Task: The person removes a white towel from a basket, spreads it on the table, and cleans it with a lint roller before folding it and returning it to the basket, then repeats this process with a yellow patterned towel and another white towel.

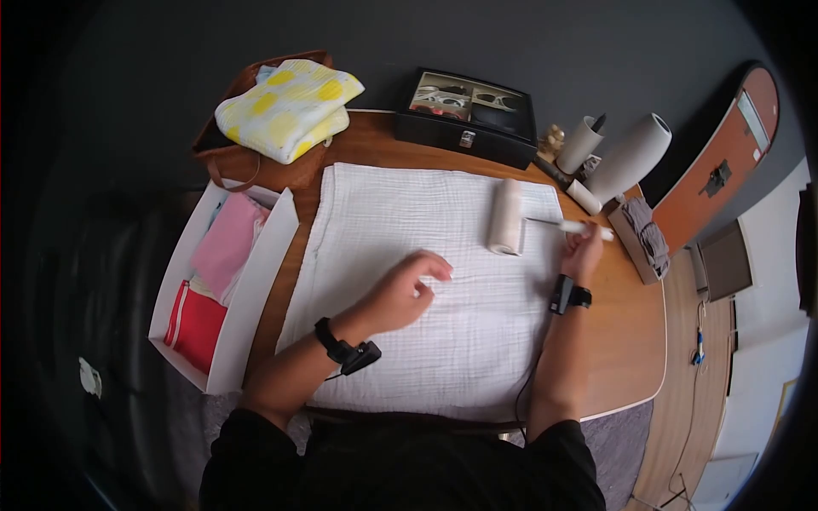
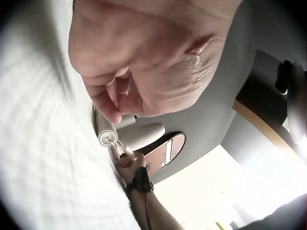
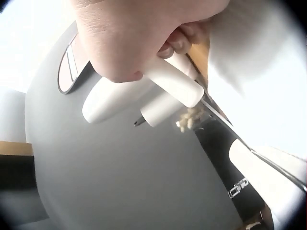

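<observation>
A white muslin cloth (image 1: 388, 213) lies spread over the wooden table. My right hand (image 1: 583, 252) grips the white handle (image 3: 175, 82) of a lint roller, whose pale roll (image 1: 506, 217) is over the cloth's right part. A thin metal rod (image 3: 230, 127) joins handle and roll. Near the cloth's middle is my left hand (image 1: 399, 294), its fingers loosely bent with nothing plainly held. In the left wrist view, this left hand (image 2: 148, 52) appears close over the fabric, with the roll's end (image 2: 107, 138) beyond it.
At left stands a white box (image 1: 249, 328) of folded clothes, behind it a brown bag (image 1: 209, 140) topped by a yellow-spotted cloth (image 1: 285, 106). A black glasses case (image 1: 464, 140), white vase (image 1: 630, 157), mirror (image 1: 724, 153) and small box (image 1: 639, 247) line the back and right.
</observation>
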Motion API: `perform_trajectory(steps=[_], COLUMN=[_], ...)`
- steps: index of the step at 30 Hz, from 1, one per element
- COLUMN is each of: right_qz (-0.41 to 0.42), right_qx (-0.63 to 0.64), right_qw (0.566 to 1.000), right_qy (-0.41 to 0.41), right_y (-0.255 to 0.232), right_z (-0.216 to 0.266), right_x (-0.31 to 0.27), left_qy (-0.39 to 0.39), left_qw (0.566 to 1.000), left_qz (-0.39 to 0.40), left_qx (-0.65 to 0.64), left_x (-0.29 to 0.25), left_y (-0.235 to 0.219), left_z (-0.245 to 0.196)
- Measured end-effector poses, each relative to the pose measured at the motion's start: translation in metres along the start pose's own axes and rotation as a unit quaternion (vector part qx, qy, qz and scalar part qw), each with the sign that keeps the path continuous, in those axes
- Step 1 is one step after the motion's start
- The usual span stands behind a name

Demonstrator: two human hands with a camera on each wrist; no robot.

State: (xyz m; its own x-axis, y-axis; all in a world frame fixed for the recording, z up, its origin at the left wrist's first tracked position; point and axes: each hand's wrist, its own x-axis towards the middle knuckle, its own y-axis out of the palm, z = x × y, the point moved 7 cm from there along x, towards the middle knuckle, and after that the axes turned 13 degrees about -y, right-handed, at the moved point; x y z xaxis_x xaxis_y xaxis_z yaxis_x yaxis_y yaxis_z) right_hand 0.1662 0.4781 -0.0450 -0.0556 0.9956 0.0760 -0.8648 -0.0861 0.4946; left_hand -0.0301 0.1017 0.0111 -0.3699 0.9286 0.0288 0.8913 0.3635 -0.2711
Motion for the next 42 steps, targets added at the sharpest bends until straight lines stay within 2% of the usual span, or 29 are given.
perform_trajectory(steps=[1,3,4,7,9,11,13,14,15,18,21,22,23,24,25,27,29,32,33,35,38,41,42], right_qz=[-0.049,-0.055,-0.026,0.05,0.078,0.194,0.299,0.324,0.347,0.393,0.399,0.393,0.379,0.364,0.347,0.32,0.238,0.139,0.141,-0.014,0.116,0.124,0.161], right_qx=[-0.017,-0.034,-0.022,-0.011,-0.038,-0.143,-0.124,-0.154,-0.183,-0.206,-0.201,-0.197,-0.169,-0.142,-0.117,-0.124,-0.037,0.058,0.065,0.06,0.1,0.074,0.1], right_qw=[0.999,0.998,0.999,0.999,0.996,0.969,0.94,0.927,0.913,0.89,0.889,0.895,0.907,0.917,0.927,0.938,0.967,0.986,0.985,0.998,0.988,0.989,0.981], right_qy=[-0.015,-0.015,-0.02,-0.014,0.02,0.061,0.111,0.112,0.112,0.105,0.102,0.076,0.078,0.081,0.086,0.043,0.087,0.074,0.069,0.011,0.022,0.02,0.033], right_y=[-0.014,-0.019,-0.016,0.009,0.047,0.097,0.135,0.15,0.165,0.213,0.23,0.229,0.224,0.216,0.207,0.189,0.163,0.125,0.122,0.109,0.097,0.099,0.109], right_z=[0.004,0.011,0.008,-0.006,-0.017,-0.015,-0.033,-0.041,-0.048,-0.057,-0.082,-0.083,-0.085,-0.087,-0.089,-0.08,-0.084,-0.073,-0.064,-0.043,-0.044,-0.047,-0.051], right_x=[0.004,0.005,0.005,0.005,-0.028,-0.085,-0.126,-0.141,-0.153,-0.181,-0.185,-0.187,-0.184,-0.175,-0.164,-0.136,-0.099,-0.055,-0.048,-0.039,-0.015,-0.017,-0.021], left_qy=[-0.009,-0.015,-0.018,0.007,-0.029,-0.024,0.013,0.02,0.004,-0.01,-0.044,-0.052,-0.058,-0.066,-0.064,-0.065,-0.077,-0.086,-0.088,-0.091,-0.094,-0.102,-0.104], left_qw=[1.0,0.998,0.997,1.0,0.997,0.983,0.961,0.945,0.936,0.912,0.896,0.888,0.881,0.894,0.89,0.886,0.89,0.9,0.903,0.907,0.917,0.93,0.932], left_qz=[0.024,0.058,0.074,-0.01,-0.062,-0.146,-0.234,-0.255,-0.294,-0.341,-0.371,-0.373,-0.374,-0.376,-0.376,-0.367,-0.358,-0.34,-0.335,-0.327,-0.309,-0.287,-0.281], left_qx=[-0.017,-0.006,-0.003,-0.024,-0.047,-0.108,-0.15,-0.203,-0.194,-0.226,-0.24,-0.263,-0.284,-0.236,-0.249,-0.276,-0.271,-0.26,-0.256,-0.247,-0.236,-0.207,-0.203], left_x=[-0.005,-0.011,-0.013,-0.006,-0.005,-0.005,-0.005,-0.006,-0.007,-0.007,-0.014,-0.014,-0.015,-0.014,-0.015,-0.016,-0.014,-0.011,-0.01,-0.009,-0.009,-0.005,-0.004], left_y=[0.008,0.016,0.018,-0.013,-0.045,-0.081,-0.119,-0.136,-0.151,-0.173,-0.178,-0.177,-0.179,-0.18,-0.181,-0.178,-0.177,-0.175,-0.174,-0.173,-0.17,-0.167,-0.166], left_z=[0.002,0.007,0.009,0.016,0.026,0.054,0.079,0.084,0.093,0.115,0.118,0.116,0.113,0.114,0.118,0.109,0.108,0.11,0.111,0.112,0.108,0.102,0.101])
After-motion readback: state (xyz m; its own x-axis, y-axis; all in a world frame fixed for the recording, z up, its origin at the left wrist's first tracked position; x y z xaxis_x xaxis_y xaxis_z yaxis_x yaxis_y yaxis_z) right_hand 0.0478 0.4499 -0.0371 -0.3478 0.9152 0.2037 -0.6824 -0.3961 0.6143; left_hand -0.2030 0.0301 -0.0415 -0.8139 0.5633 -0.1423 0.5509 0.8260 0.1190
